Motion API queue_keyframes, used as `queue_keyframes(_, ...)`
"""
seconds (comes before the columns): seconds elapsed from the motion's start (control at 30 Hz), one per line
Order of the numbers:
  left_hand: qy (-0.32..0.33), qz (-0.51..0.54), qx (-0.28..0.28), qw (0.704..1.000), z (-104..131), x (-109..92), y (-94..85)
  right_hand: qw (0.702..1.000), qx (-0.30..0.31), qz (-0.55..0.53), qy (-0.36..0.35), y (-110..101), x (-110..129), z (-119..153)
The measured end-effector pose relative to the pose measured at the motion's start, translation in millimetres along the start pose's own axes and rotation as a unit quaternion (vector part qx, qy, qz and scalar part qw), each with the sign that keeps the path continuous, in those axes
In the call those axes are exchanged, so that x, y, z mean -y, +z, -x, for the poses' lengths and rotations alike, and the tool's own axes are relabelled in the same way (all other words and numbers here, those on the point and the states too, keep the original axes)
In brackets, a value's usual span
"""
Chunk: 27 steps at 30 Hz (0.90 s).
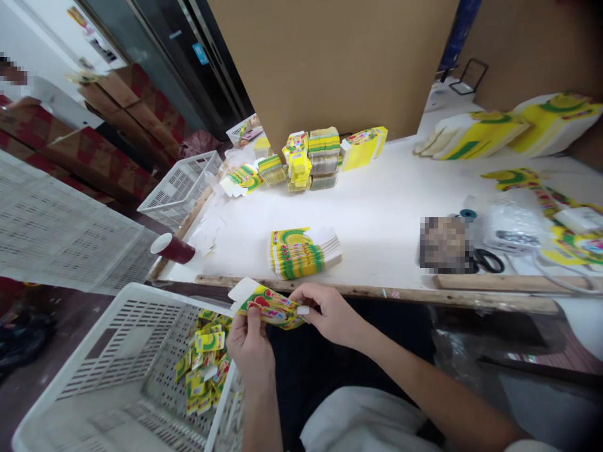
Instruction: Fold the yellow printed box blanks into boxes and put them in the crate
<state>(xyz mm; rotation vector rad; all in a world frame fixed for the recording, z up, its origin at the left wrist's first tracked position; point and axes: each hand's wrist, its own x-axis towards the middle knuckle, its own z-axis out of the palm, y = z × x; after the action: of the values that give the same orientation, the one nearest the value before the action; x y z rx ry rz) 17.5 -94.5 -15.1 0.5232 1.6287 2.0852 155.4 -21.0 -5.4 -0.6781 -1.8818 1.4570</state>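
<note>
Both hands hold a yellow and green printed carton (271,306) in front of the table edge, its white flap sticking out at the upper left. My left hand (252,339) pinches the carton's near left side, thumb on the printed face. At the right end, the fingers of my right hand (327,311) are closed on it near a small white tab. Just beyond, a fanned stack of flat cartons (301,254) lies on the white tabletop (377,207). Below my left hand, a white plastic crate (141,314) holds many small yellow cartons (205,358).
Banded carton stacks (324,150) stand against a large cardboard sheet (330,63). A maroon cup (173,248) lies tipped at the table's left edge. Black-handled scissors (490,260) and a plastic-wrapped item (513,223) are at the right. A person (61,97) is at the far left.
</note>
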Motion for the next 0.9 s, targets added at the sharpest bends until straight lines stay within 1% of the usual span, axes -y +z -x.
queue_keyframes(0.03,0.015,-0.022,0.006,1.0,-0.8,-4.9,-3.3,0.999,-0.015,0.037,-0.025,-3.7,0.2,0.5)
queue_keyframes(0.1,0.08,-0.082,0.03,0.993,-2.5,-20.4,-11.3,0.988,-0.041,0.123,-0.078,-10.7,1.1,1.1)
queue_keyframes(0.13,0.126,-0.119,0.049,0.984,-3.4,-29.6,-15.4,0.979,-0.046,0.171,-0.103,-13.5,2.1,1.2)
queue_keyframes(0.17,0.162,-0.16,0.08,0.97,-4.2,-38.4,-18.9,0.966,-0.046,0.218,-0.128,-15.5,3.6,1.3)
queue_keyframes(0.2,0.185,-0.211,0.118,0.953,-5.1,-45.8,-21.3,0.952,-0.039,0.261,-0.155,-16.6,5.5,1.4)
queue_keyframes(0.23,0.187,-0.267,0.159,0.932,-5.9,-51.0,-22.3,0.938,-0.027,0.293,-0.185,-16.7,7.7,1.7)
queue_keyframes(0.27,0.17,-0.321,0.198,0.911,-6.6,-53.4,-21.8,0.925,-0.011,0.312,-0.215,-16.1,9.9,2.3)
queue_keyframes(0.33,0.088,-0.401,0.281,0.868,-7.1,-50.2,-16.6,0.913,0.016,0.313,-0.262,-13.9,13.3,3.9)
queue_keyframes(0.37,0.045,-0.415,0.317,0.852,-6.6,-45.6,-12.7,0.914,0.015,0.299,-0.272,-12.8,13.6,4.8)
queue_keyframes(0.4,0.014,-0.419,0.343,0.841,-5.4,-40.1,-8.5,0.923,-0.004,0.278,-0.266,-11.9,12.9,5.7)
queue_keyframes(0.43,-0.004,-0.419,0.36,0.833,-3.4,-34.5,-4.5,0.937,-0.039,0.248,-0.243,-11.3,10.9,6.5)
queue_keyframes(0.47,-0.008,-0.418,0.371,0.83,-0.6,-29.4,-1.0,0.953,-0.086,0.205,-0.207,-10.6,7.8,7.0)
queue_keyframes(0.5,0.001,-0.415,0.371,0.83,2.6,-25.2,1.9,0.967,-0.134,0.146,-0.161,-9.6,4.1,7.1)
queue_keyframes(0.53,0.016,-0.412,0.367,0.834,6.1,-21.9,4.0,0.977,-0.167,0.071,-0.111,-8.2,0.0,6.9)
queue_keyframes(0.57,0.033,-0.409,0.364,0.836,9.6,-19.3,5.4,0.982,-0.176,-0.018,-0.06,-6.2,-3.9,6.3)
queue_keyframes(0.6,0.053,-0.405,0.363,0.837,12.9,-17.1,6.2,0.98,-0.162,-0.115,-0.011,-3.5,-7.2,5.3)
queue_keyframes(0.63,0.076,-0.4,0.361,0.839,15.7,-15.0,6.7,0.968,-0.131,-0.21,0.036,-0.5,-9.7,4.1)
queue_keyframes(0.7,0.127,-0.393,0.351,0.84,20.0,-10.3,6.8,0.925,-0.049,-0.358,0.121,5.7,-12.1,1.0)
queue_keyframes(0.73,0.155,-0.388,0.345,0.841,21.6,-7.7,6.5,0.902,-0.018,-0.404,0.152,8.3,-12.3,-0.6)
queue_keyframes(0.77,0.183,-0.382,0.336,0.841,22.9,-5.1,6.2,0.886,0.002,-0.432,0.172,10.2,-12.4,-2.3)
queue_keyframes(0.8,0.21,-0.375,0.326,0.842,23.9,-2.9,5.8,0.877,0.011,-0.444,0.182,11.3,-12.5,-3.7)
queue_keyframes(0.87,0.244,-0.372,0.307,0.841,25.5,-0.5,4.9,0.88,0.013,-0.439,0.181,11.5,-13.7,-4.9)
queue_keyframes(0.9,0.244,-0.378,0.304,0.84,25.9,-0.6,4.5,0.886,0.007,-0.43,0.174,10.9,-14.6,-4.3)
